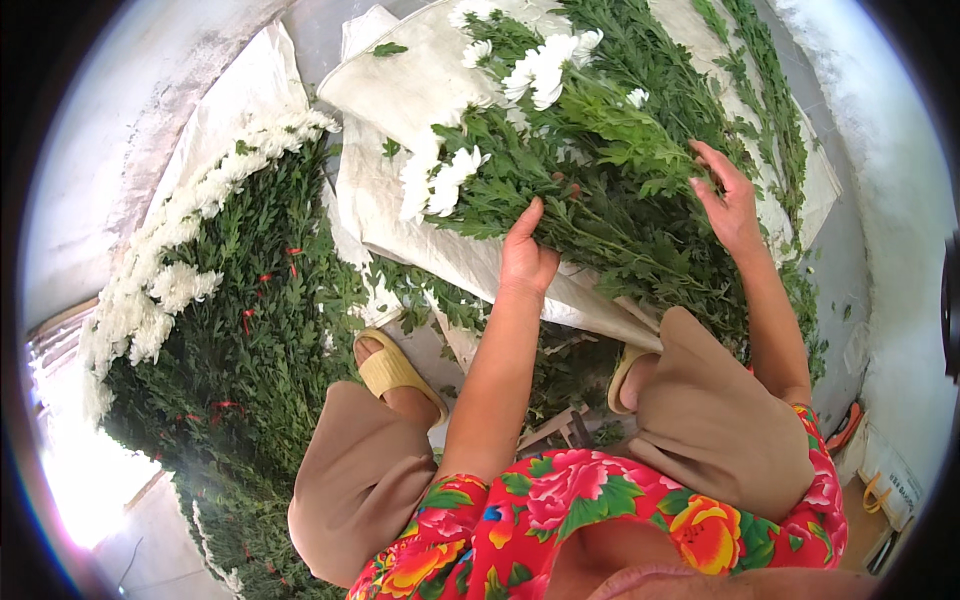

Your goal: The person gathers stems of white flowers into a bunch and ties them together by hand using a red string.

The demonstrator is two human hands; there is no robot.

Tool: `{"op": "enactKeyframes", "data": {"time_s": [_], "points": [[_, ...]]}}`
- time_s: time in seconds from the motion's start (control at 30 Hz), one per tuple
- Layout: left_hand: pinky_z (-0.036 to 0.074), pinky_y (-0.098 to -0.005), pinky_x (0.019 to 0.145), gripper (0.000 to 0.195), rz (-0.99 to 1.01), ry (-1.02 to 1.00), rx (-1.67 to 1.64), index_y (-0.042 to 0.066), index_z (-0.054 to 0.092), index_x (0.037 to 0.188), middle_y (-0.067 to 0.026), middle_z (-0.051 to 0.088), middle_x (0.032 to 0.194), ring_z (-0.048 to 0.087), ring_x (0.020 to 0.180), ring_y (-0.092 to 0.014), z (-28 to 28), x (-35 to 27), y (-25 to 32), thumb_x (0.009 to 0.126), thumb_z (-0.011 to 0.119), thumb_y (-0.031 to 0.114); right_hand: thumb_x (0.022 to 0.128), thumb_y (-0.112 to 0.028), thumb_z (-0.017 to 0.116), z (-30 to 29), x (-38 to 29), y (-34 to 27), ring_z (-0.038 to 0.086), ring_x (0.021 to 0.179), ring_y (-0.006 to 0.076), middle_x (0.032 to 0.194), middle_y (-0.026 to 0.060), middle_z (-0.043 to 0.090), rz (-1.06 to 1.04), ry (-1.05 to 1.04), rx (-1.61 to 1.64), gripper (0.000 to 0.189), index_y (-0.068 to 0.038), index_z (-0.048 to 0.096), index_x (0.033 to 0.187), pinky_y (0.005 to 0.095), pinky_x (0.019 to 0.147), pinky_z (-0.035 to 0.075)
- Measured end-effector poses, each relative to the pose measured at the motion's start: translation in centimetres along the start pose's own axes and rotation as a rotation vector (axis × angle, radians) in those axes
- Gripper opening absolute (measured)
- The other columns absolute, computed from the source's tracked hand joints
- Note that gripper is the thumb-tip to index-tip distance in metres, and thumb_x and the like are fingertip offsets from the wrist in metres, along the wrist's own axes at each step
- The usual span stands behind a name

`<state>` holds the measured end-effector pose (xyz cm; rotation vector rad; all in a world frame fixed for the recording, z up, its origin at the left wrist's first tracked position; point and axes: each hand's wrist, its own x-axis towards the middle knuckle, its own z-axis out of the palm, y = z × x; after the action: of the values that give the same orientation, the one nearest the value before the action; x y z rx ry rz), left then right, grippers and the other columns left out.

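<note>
My left hand (529, 251) is closed around the leafy stems of a bunch of white chrysanthemums (501, 165), its thumb on top and other fingertips showing beyond the stems. The white blooms point up and to the left, and the stems run down to the right across my lap. Beside the bunch, at the right, my right hand (726, 191) has its thumb and fingers apart, next to a light green leafy stem (626, 127). Whether it touches the leaves I cannot tell. More chrysanthemum stems (645, 45) lie beyond both hands on a whitish woven sheet (420, 82).
A large pile of white chrysanthemums (255, 285) with red ties fills the left side. Loose stems (772, 112) lie at the upper right. Orange-handled shears (846, 427) are at the lower right, near a wall. A wooden piece (555, 429) shows between my feet in yellow slippers.
</note>
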<state>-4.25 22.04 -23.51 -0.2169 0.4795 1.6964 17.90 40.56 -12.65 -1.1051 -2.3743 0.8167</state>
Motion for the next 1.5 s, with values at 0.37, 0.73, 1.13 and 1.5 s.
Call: {"op": "enactKeyframes", "data": {"time_s": [0.37, 0.73, 1.13, 1.5], "points": [[0.038, -0.0455, 0.117, 0.058, 0.051, -0.081, -0.01, 0.005, 0.05, 0.148, -0.0126, 0.058, 0.145, 0.053, 0.134, -0.029, 2.2, -0.2, 0.0, 0.097, 0.065, 0.029, 0.095, 0.0, 0.059, 1.8, 0.3, -3.9, 0.066, 0.078, 0.0201, 0.114, 0.0099, 0.074, -0.185, -0.065, -0.105, 0.035, -0.01, 0.067, 0.128, 0.033, 0.074, 0.054], [0.035, -0.0466, 0.118, 0.057, -0.007, -0.07, -0.051, 0.004, 0.048, 0.148, -0.0097, 0.056, 0.146, 0.051, 0.134, -0.029, 2.7, -0.4, -0.8, 0.098, 0.063, 0.03, 0.083, 0.008, 0.056, 7.0, -3.2, -6.3, 0.067, 0.084, 0.036, 0.105, 0.0152, 0.069, -0.095, -0.101, -0.018, 0.066, -0.019, 0.058, 0.143, 0.0399, 0.074, 0.057], [0.033, -0.047, 0.121, 0.073, 0.128, -0.163, 0.07, 0.003, 0.043, 0.151, -0.0099, 0.052, 0.151, 0.043, 0.145, -0.029, 4.1, -0.5, -0.6, 0.089, 0.071, 0.031, 0.075, 0.003, 0.062, 7.2, -4.5, -8.1, 0.062, 0.068, 0.0249, 0.083, 0.0052, 0.055, -0.26, -0.147, -0.476, 0.073, -0.02, 0.056, 0.144, 0.038, 0.056, 0.052], [0.047, -0.049, 0.107, 0.038, -0.005, 0.254, -0.051, -0.002, 0.064, 0.116, -0.0209, 0.069, 0.117, 0.064, 0.111, -0.036, -1.7, 0.6, -1.6, 0.097, 0.062, 0.031, 0.087, -0.013, 0.068, 7.8, -1.8, -3.2, 0.063, 0.091, 0.0306, 0.098, 0.0089, 0.063, -0.373, -0.424, -0.117, 0.036, -0.014, 0.065, 0.123, 0.043, 0.072, 0.054]]}}
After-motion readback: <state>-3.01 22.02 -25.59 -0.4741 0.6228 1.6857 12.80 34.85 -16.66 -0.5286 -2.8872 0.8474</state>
